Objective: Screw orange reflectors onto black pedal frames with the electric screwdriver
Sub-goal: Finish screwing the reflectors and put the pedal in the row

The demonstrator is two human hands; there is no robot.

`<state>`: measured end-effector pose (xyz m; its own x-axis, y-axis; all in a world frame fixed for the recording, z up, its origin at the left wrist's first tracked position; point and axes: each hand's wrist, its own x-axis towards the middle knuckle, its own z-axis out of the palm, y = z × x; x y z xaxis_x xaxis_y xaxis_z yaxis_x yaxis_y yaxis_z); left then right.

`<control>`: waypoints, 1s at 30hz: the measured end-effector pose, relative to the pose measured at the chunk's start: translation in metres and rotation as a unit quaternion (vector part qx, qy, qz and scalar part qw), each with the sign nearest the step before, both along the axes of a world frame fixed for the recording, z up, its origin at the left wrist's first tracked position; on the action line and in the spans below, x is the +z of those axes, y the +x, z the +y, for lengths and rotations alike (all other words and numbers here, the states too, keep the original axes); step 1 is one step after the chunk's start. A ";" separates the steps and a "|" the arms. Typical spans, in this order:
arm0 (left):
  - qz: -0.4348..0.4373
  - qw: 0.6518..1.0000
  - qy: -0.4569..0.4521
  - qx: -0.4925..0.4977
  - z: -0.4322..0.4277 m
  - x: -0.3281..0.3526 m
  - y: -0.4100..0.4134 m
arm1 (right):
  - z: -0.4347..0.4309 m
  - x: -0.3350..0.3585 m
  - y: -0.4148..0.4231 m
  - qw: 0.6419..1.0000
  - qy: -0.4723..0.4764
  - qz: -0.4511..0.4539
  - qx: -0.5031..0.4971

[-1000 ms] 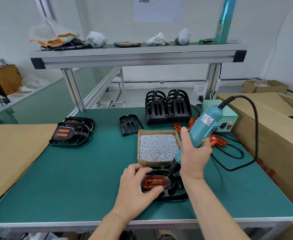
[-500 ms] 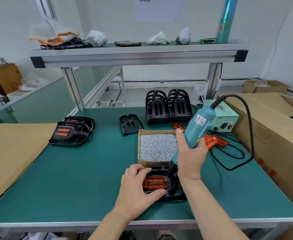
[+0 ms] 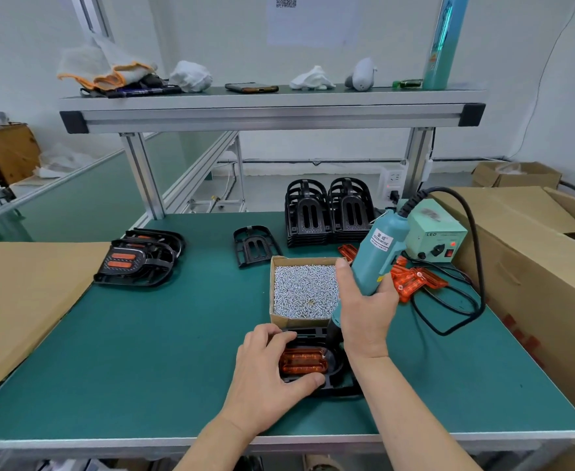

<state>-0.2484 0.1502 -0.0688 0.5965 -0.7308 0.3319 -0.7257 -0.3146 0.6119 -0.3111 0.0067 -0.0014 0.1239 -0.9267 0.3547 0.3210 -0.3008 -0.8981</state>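
A black pedal frame [image 3: 333,382] lies near the table's front edge with an orange reflector [image 3: 303,361] seated in it. My left hand [image 3: 265,375] grips the frame's left end, fingers over the far rim and thumb on the near rim. My right hand [image 3: 364,311] grips the teal electric screwdriver [image 3: 377,256], which stands tilted with its black nose down at the frame's right end. The bit tip is hidden behind my hand.
A cardboard box of screws [image 3: 304,290] sits just behind the frame. Loose orange reflectors [image 3: 411,280] and the green power unit [image 3: 439,239] lie at the right. Stacked black frames [image 3: 326,212], one single frame [image 3: 253,246] and finished pedals [image 3: 136,263] sit further off. The cord [image 3: 462,314] loops rightward.
The screwdriver and my right hand have shifted left and tilted more upright, its nose moving from the reflector's right end to the frame's far right corner. My left hand keeps its hold.
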 end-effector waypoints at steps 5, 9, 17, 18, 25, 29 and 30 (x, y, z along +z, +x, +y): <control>-0.006 1.000 0.003 0.001 -0.001 0.000 0.001 | -0.001 0.000 -0.002 1.000 0.010 -0.005 -0.003; -0.026 1.000 0.011 0.006 -0.002 -0.001 0.001 | 0.002 -0.001 -0.001 1.000 0.007 -0.007 0.016; -0.041 0.999 0.010 0.017 -0.003 -0.003 0.001 | 0.000 0.000 0.001 0.999 0.024 -0.008 0.035; -0.041 0.999 0.012 0.016 -0.003 -0.003 0.002 | -0.001 0.000 0.000 0.999 0.031 -0.012 0.039; -0.047 0.999 0.015 0.012 -0.003 -0.003 0.002 | -0.008 0.000 -0.013 0.995 0.032 -0.019 0.091; -0.048 0.999 0.015 0.011 -0.003 -0.003 0.002 | -0.009 0.000 -0.013 0.995 0.026 -0.024 0.092; -0.046 0.999 0.015 0.011 -0.002 -0.002 0.002 | -0.009 0.001 -0.013 0.995 0.020 -0.019 0.097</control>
